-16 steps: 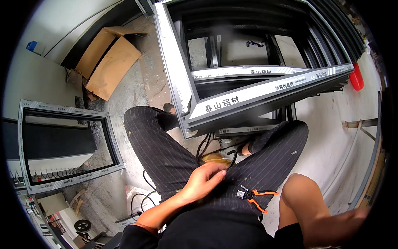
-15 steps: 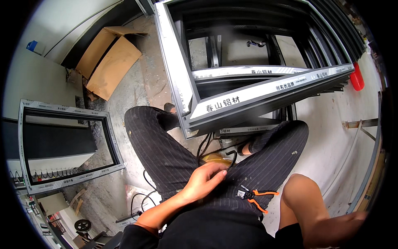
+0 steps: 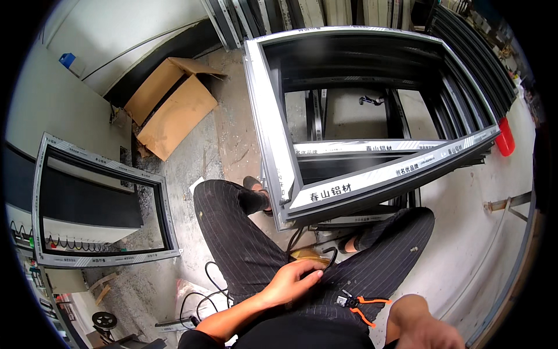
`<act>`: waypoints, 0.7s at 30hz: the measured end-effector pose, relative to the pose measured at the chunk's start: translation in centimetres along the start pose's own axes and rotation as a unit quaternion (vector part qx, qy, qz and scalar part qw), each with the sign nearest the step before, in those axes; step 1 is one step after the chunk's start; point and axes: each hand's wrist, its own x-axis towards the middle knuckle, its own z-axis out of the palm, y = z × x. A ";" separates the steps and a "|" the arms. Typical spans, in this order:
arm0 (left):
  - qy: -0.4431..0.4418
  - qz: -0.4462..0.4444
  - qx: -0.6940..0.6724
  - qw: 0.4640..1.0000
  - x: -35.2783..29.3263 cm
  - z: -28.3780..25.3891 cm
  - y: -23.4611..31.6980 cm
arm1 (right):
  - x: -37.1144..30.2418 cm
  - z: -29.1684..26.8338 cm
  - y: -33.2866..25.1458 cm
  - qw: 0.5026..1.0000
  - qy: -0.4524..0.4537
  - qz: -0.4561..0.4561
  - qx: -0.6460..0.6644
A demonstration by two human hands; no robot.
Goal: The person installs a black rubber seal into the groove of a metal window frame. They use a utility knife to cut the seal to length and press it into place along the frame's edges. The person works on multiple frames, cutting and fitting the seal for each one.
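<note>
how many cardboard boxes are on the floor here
1: an open brown cardboard box lies on the concrete floor, upper left, beside the grey wall. Others may be hidden.

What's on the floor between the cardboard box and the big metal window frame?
In the head view, only bare, dusty concrete floor lies between the cardboard box and the grey window frame; nothing stands there.

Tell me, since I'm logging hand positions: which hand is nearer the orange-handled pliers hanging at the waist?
The left hand lies on the lap just left of the orange-handled pliers. The right hand is out of view; only its forearm shows, lower right of them.
</note>
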 end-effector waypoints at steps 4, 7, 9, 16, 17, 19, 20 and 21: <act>-0.087 -0.013 -0.145 0.985 -2.1 -2.1 2.4 | -4.8 -1.7 -3.1 0.850 -0.257 0.448 -0.101; -0.139 0.103 -0.224 0.959 -3.0 -3.7 4.1 | -9.2 -0.6 -1.7 0.787 -0.322 0.526 -0.022; -0.125 0.157 -0.285 0.937 -3.6 -4.2 3.9 | -11.6 1.3 -3.5 0.717 -0.344 0.601 -0.082; 0.090 0.187 -0.436 0.875 -4.2 -4.7 4.9 | -15.0 6.1 -4.3 0.623 -0.259 0.728 0.120; 0.129 0.176 -0.445 0.868 -4.2 -5.5 5.0 | -15.4 6.2 -4.3 0.637 -0.240 0.727 0.092; 0.209 0.140 -0.454 0.855 -4.0 -7.2 3.9 | -15.2 6.4 -4.1 0.629 -0.201 0.749 0.044; 0.261 0.096 -0.423 0.862 -3.5 -7.6 3.8 | -15.6 6.4 -3.9 0.621 -0.212 0.754 0.036; 0.256 0.076 -0.436 0.859 -3.0 -8.4 3.2 | -15.7 6.3 -3.8 0.614 -0.222 0.757 0.027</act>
